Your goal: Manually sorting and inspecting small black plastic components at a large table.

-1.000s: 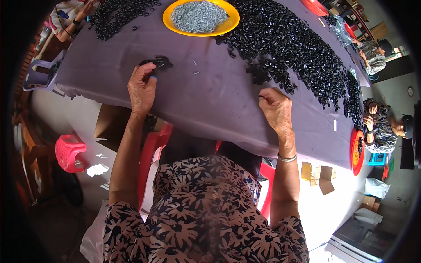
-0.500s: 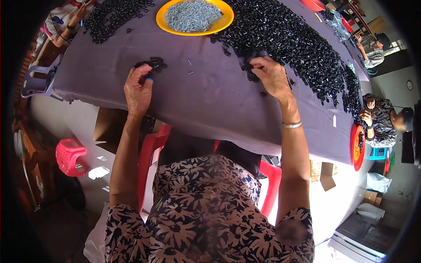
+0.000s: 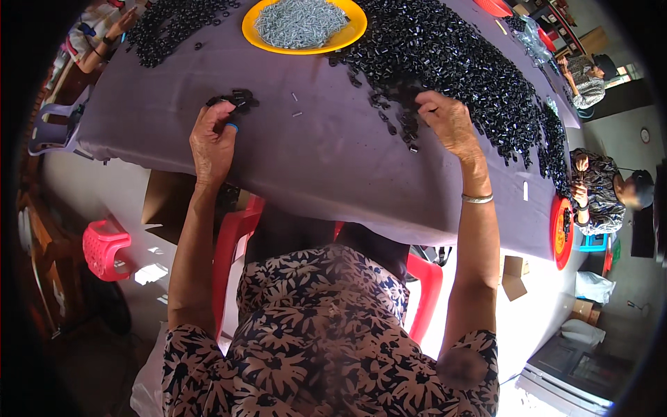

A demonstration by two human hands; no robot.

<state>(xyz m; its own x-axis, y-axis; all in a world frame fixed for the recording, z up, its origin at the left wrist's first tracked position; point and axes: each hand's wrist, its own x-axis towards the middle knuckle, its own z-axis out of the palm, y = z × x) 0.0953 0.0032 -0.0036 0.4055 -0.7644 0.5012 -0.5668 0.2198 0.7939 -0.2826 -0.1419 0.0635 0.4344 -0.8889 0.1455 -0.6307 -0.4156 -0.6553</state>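
A broad heap of small, shiny black plastic parts (image 3: pixel 451 62) covers the table at the upper right. At the near edge of that heap is my right hand (image 3: pixel 448 125), its fingers curled together; what lies between the fingertips is hidden. Loose black parts (image 3: pixel 396 118) are strewn just left of it. My left hand (image 3: pixel 214 139), with a blue band on one finger, closes at the edge of a little cluster of black parts (image 3: pixel 242 99), and dark pieces show at its fingertips. Two small silver pins (image 3: pixel 296 105) lie between the hands.
A yellow plate (image 3: pixel 278 50) of silver pins stands at the far side. Another pile of black parts (image 3: pixel 167 35) is at the upper left. An orange-red plate (image 3: pixel 561 240) sits at the table's right edge. Co-workers (image 3: pixel 601 187) are seated along the right and upper left.
My right hand has shifted right along the heap's edge, and black parts now lie spread where it was. My left hand stays beside its cluster. The view has shifted slightly.
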